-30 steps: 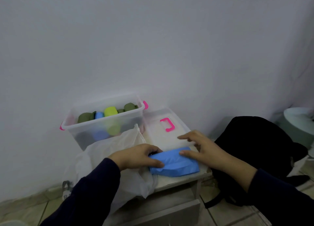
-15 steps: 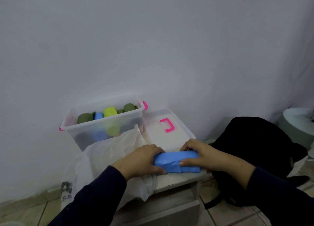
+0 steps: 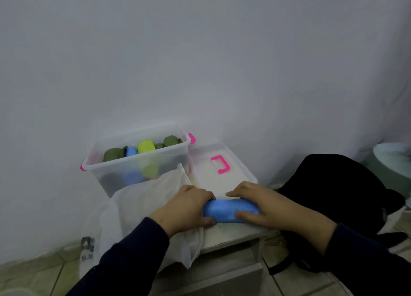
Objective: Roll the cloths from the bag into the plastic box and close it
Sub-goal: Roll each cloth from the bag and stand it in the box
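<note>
A blue cloth [image 3: 229,208] lies rolled into a tight cylinder on the small white cabinet top [image 3: 226,233]. My left hand [image 3: 186,209] grips its left end and my right hand [image 3: 260,203] wraps its right end. Behind, the clear plastic box [image 3: 124,175] with pink latches stands open against the wall, holding several rolled cloths in green, blue and yellow. Its clear lid [image 3: 213,180] with a pink handle lies flat to the right of the box. A white plastic bag [image 3: 142,209] slumps in front of the box, under my left wrist.
A black backpack [image 3: 333,191] sits on the floor to the right of the cabinet. A pale round object [image 3: 393,160] is at the far right edge. The wall is close behind the box. Tiled floor shows below.
The blue cloth went from a flat folded strip to a tight roll, as both hands curled it toward me and closed around its ends.
</note>
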